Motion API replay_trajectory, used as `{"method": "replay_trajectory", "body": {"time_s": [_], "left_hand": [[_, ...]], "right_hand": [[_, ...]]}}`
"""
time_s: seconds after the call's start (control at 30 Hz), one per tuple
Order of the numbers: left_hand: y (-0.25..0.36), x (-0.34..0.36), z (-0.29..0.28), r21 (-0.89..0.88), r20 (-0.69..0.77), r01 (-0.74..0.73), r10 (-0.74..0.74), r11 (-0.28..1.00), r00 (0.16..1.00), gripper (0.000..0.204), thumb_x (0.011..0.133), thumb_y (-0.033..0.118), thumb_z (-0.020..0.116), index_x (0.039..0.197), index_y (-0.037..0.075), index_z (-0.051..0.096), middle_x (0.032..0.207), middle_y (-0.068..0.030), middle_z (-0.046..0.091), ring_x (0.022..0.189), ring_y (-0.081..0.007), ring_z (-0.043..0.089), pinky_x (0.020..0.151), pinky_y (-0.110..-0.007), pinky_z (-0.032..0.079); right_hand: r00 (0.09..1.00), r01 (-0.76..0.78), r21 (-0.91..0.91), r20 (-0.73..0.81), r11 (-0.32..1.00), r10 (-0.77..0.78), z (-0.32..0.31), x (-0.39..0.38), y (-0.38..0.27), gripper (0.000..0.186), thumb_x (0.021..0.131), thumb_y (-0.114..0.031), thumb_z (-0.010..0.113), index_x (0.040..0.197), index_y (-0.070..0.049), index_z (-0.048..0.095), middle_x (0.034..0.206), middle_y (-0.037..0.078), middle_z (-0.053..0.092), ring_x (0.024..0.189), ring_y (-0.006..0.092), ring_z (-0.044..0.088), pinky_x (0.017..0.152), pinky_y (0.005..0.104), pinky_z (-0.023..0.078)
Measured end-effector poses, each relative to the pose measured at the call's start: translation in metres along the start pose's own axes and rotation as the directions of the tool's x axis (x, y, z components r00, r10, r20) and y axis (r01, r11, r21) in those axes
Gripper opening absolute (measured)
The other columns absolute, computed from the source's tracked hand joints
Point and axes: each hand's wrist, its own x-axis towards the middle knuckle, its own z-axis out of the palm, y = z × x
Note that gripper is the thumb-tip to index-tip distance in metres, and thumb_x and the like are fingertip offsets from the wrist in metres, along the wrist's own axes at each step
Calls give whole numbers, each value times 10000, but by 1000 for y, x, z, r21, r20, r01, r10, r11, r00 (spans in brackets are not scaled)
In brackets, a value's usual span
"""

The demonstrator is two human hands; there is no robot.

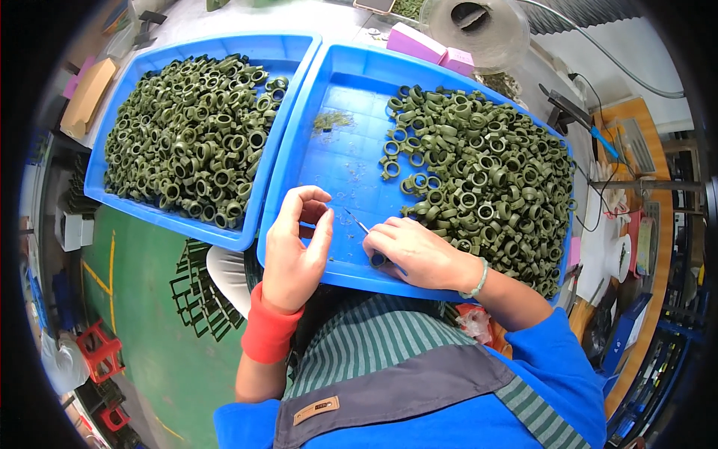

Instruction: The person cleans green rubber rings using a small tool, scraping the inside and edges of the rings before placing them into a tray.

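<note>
Right hand: my right hand [411,251], above the right tray's near edge, is closed on a slim metal-tipped tool [357,222], held low toward its point, I judge for steadiness.
Left hand: my left hand [295,247] curls over the right tray's near-left corner, thumb and forefinger apart near the tip; whether anything small sits within those fingers, I cannot tell.
Tabletop: the pale tabletop [344,19] shows beyond the right tray's far edge.
Right tray: my right tray [351,157], blue and shallow, lies straight before me, probably so loose bits drop inside its rim.
Left tray: the left tray [280,46], also blue, sits along the right tray's left side, perhaps to give each heap its own walls within my reach.
Left heap: olive-green rings [191,138] pile up left of the right tray, inside its neighbour.
Right heap: more rings [493,179] crowd the right tray's right part, which seems to leave my hands working room.
Pink box: one pink box [415,43] stands past the right tray's far edge, likely clear of my elbows.
Scraps: green scraps [333,121] lie on the right tray's bare floor.
</note>
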Motion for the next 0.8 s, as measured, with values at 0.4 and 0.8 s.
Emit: {"method": "replay_trajectory", "body": {"time_s": [0.4, 0.8], "left_hand": [[2, 1, 10, -377, 281, 234, -130, 896, 951, 264, 917, 41, 701, 1155, -4, 596, 934, -79, 676, 844, -132, 679, 698, -274, 575], [15, -2, 5, -470, 248, 335, -242, 817, 938, 242, 959, 89, 672, 1186, 11, 696, 917, -18, 664, 793, -84, 632, 640, -221, 547]], "right_hand": [[918, 89, 387, -390, 918, 76, -27, 10, -19, 410, 823, 12, 739, 1184, -12, 547, 1108, 123, 603, 935, 250, 696, 812, 339, 563], [792, 120, 611, -534, 782, 295, -59, -6, -16, 302, 1080, -188, 475, 1155, 26, 676, 946, 30, 632, 835, 93, 576, 756, 224, 478]]}}
